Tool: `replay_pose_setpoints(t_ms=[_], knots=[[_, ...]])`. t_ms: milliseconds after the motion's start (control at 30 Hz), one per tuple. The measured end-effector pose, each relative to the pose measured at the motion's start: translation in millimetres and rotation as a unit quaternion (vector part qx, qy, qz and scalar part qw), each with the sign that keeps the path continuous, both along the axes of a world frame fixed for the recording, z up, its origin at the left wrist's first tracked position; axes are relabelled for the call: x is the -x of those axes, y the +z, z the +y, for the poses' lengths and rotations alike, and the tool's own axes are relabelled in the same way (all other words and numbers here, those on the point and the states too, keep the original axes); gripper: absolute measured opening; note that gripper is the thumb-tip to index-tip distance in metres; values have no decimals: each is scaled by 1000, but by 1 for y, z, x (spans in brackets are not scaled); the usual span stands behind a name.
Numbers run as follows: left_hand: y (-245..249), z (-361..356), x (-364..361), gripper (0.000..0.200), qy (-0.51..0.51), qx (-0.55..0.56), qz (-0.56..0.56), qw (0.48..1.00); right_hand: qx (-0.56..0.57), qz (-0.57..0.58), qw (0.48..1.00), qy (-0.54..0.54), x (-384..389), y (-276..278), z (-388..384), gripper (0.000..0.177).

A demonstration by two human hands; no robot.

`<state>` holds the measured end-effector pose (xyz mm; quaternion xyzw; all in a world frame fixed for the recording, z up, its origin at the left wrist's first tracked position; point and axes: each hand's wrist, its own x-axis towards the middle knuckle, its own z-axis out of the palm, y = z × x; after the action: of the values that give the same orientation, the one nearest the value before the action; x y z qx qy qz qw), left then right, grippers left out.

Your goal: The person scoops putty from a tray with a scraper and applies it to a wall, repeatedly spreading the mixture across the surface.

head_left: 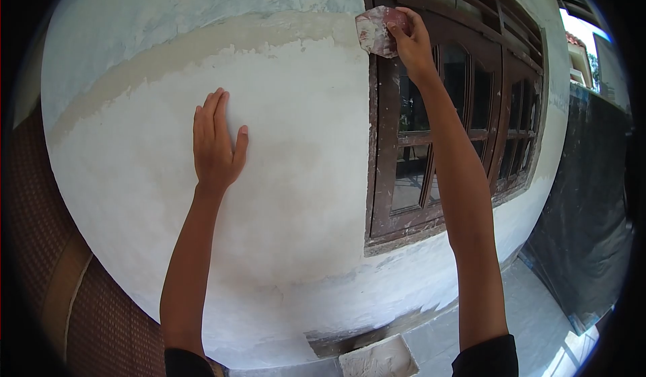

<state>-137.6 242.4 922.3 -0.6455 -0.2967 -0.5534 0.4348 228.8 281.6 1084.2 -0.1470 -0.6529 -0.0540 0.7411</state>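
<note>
My left hand [219, 141] lies flat against the white plastered wall [296, 155], fingers stretched upward and thumb out to the side. Higher up and to the right, my right hand [414, 44] grips a reddish putty scraper [377, 32] smeared with white putty. The scraper's blade is at the upper left corner of the brown window frame [385, 148], where the wall meets the wood. A beige unpainted band [195, 44] runs across the wall above my left hand, with a ragged lower edge of white putty.
A tray of whitish putty [380, 358] sits low at the foot of the wall. Woven brown panels [108, 316] stand at the left. A dark sheet [579, 209] hangs at the right. The window has glass panes [410, 175] and a slatted top.
</note>
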Motion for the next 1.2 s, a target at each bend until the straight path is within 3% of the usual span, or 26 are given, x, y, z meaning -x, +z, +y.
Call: replay_pose_setpoints(t_ms=[133, 267, 400, 467, 533, 667, 700, 800, 933, 1067, 1200], knots=[[0, -1, -1, 57, -11, 2, -6, 1000, 24, 81, 993, 78, -10, 6, -15, 39], [0, 0, -1, 57, -3, 0, -3, 1000, -4, -4, 988, 157, 16, 8, -14, 39], [0, -1, 0, 57, 1, 1, 1, 1000, 0, -20, 1000, -8, 10, 5, -6, 38], [0, -1, 0, 57, -4, 1, -1, 1000, -33, 16, 999, 17, -6, 9, 0, 38], [-1, -1, -1, 57, -5, 0, -5, 1000, 20, 74, 992, 97, -14, 11, -9, 39], [0, 1, -2, 57, 3, -8, -3, 1000, -5, -24, 991, 133, 11, 8, -10, 38], [0, 1, -2, 57, 1, -6, -1, 1000, -11, -42, 997, 62, 15, 7, -6, 38], [1, 1, 0, 59, 5, -7, -4, 1000, -5, -30, 999, -19, 8, 2, -6, 38], [-2, 1, -1, 59, 6, -5, -8, 1000, 16, 70, 996, 56, -19, 2, -8, 39], [0, 0, -3, 57, 4, -4, -6, 1000, -2, 16, 995, 96, 10, -7, -21, 38], [1, -1, -1, 57, -1, -2, -2, 1000, 22, 18, 1000, 2, 11, -10, -5, 38]])
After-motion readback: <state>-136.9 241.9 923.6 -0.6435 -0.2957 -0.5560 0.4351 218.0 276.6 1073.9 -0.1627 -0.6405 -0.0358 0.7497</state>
